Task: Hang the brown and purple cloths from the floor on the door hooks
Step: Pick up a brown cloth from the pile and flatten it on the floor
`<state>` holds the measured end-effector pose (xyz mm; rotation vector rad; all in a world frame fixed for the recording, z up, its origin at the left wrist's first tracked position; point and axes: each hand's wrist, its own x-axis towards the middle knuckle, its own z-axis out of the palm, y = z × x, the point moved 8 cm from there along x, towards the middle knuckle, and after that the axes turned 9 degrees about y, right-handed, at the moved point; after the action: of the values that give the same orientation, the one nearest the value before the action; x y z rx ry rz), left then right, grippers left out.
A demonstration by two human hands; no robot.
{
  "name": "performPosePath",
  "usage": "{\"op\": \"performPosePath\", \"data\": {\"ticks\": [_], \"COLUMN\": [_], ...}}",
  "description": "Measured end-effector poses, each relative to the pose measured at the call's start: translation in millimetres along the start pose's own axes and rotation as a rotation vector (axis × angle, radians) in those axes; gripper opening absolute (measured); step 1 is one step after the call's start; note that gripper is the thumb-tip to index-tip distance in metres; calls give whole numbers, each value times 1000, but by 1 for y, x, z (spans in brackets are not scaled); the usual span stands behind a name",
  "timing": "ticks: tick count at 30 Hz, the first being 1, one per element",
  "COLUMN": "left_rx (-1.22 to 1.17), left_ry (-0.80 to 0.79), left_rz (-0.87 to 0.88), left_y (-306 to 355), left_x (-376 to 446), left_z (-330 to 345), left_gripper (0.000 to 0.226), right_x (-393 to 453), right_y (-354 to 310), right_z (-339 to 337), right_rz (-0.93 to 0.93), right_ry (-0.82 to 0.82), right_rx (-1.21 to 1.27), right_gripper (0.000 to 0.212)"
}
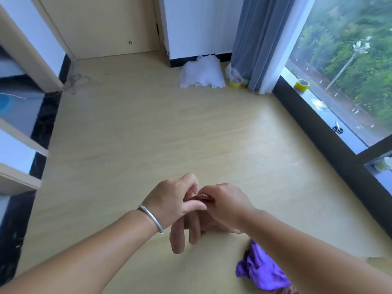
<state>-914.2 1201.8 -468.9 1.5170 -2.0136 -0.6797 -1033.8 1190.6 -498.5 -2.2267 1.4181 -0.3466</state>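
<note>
A wide stretch of pale wood floor point(148, 134) lies open between the doorway at its far edge and the dark window sill point(331, 132) along its right edge. The purple cloth point(261, 270) lies crumpled on the floor at the near edge, under the right forearm. Both hands meet above mid-floor: the left hand point(176, 202) and right hand point(227, 204) each pinch a small reddish-brown bit of fabric point(201, 197) between curled fingertips; whether it is the brown cloth cannot be told.
</note>
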Motion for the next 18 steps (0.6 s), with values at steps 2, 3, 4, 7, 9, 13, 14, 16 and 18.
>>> {"op": "performPosePath", "data": {"ticks": [2, 3, 4, 7, 9, 13, 14, 16, 18], "left_rx": [-43, -52, -57, -92, -72, 121, 197, 353, 508], "left_ry": [24, 32, 41, 84, 102, 28, -25, -101, -141], "left_rz": [-61, -85, -110, -233, -342, -395, -406, -465, -538], "left_y": [-34, -49, -64, -106, -135, -182, -194, -221, -248], "left_x": [-12, -20, -27, -47, -55, -68, -74, -87, -101], "left_z": [-19, -25, -29, -30, -22, 1, 7, 12, 7], "left_gripper": [40, 39, 37, 28, 24, 15, 19, 25, 24], "right_x": [21, 30, 38, 57, 69, 77, 76, 73, 71], "right_y": [-27, -39, -50, -79, -91, -98, -96, -86, -69], "right_z": [19, 27, 35, 54, 60, 62, 63, 68, 79], "right_rz": [-96, -148, -196, -302, -329, -347, -358, -344, -278], "right_ry": [-51, -70, -89, -144, -155, -150, -161, -204, -280], "right_rx": [-117, -171, -213, -295, -316, -349, -379, -494, -642], "right_gripper": [26, 26, 25, 20, 19, 33, 35, 30, 15]}}
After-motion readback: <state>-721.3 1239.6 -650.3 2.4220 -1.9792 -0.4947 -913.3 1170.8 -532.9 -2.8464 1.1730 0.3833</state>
